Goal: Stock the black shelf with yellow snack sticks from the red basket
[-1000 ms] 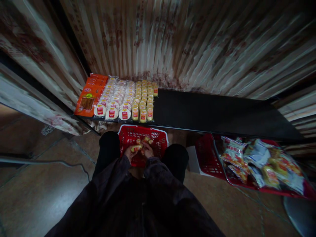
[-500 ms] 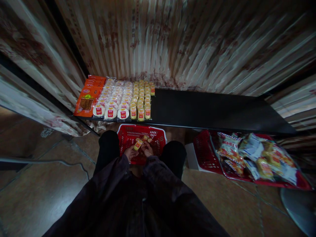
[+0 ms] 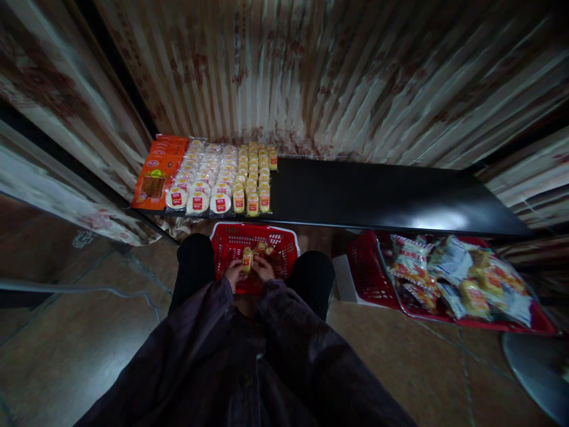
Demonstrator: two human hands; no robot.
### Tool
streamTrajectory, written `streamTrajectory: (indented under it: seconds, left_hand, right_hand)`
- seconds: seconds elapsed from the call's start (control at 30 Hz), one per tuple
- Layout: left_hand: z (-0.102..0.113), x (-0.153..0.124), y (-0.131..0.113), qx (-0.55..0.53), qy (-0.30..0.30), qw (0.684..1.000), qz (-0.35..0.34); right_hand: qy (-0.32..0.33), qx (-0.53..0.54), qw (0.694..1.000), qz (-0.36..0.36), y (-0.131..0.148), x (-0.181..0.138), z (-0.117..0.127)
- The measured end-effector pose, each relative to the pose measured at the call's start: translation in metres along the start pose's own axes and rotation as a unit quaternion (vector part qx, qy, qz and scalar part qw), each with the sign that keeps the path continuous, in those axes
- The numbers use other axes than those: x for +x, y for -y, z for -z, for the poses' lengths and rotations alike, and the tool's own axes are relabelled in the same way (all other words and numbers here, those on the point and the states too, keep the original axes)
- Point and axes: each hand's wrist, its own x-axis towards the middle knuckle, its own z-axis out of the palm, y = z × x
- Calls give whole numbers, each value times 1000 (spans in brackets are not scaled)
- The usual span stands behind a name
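Observation:
Over the red basket between my knees, a small yellow snack-cake pack with a red and white label stands upright between my hands. My left hand grips it from the left, fingers closed on its side. Against its right edge are the curled fingers of my right hand. A few more yellow packs lie in the basket just beyond my right fingers. Rows of matching yellow packs stand on the black shelf in front of me.
Left of the yellow rows are white round packaged cakes and orange snack bags. To the right, a second red basket and a pile of snack bags sit below the shelf edge. A patterned curtain hangs behind.
The yellow pack in my hands has turned from tilted to upright. My right hand has shifted slightly left towards it. The view has moved a little.

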Motion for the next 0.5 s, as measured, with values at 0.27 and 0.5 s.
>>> streamTrajectory:
  seconds: [0.27, 0.5]
  left_hand:
    - [2, 3, 1, 17, 19, 1000, -10]
    - [0, 2, 3, 27, 37, 999, -14]
  right_hand:
    - [-6, -14, 999, -39, -6, 4, 1]
    - [-13, -15, 999, -45, -8, 3, 0]
